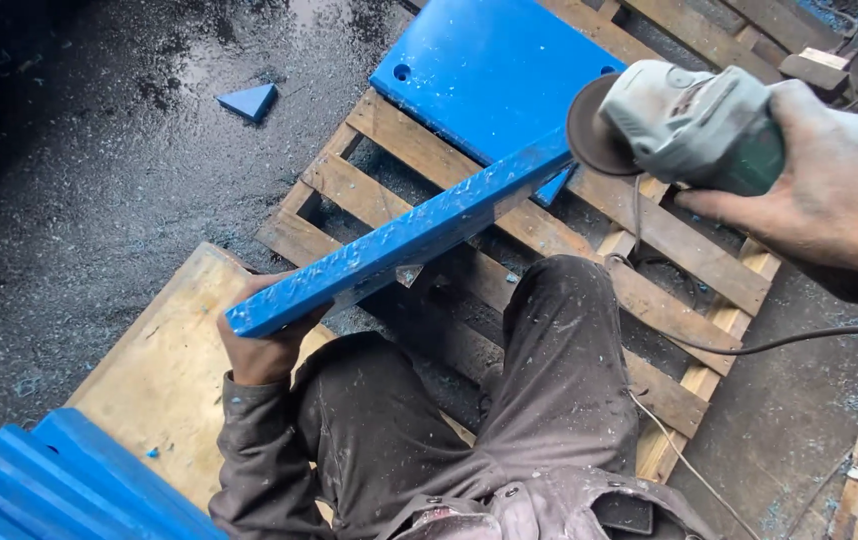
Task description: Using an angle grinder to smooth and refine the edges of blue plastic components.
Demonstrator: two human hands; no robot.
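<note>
head view | left hand (261, 352) at 7 o'clock, fingers gripping low end of blue panel (399, 238), tilted over wooden pallet (649, 240) | right hand (829, 185) at 2 o'clock, fingers closed round angle grinder (684, 125), disc touching panel's upper edge | judgement: brace panel firmly, light passes, cord (749, 348) clear of knee

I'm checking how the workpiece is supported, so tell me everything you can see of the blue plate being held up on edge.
The blue plate is a long, flat slab, plastic by its look, its edge rough with burrs and chips. It is tilted on edge, rising from lower left to upper right above the wooden pallet. The left hand grips its near end from below. The angle grinder in the right hand has its disc at the far end.
</note>
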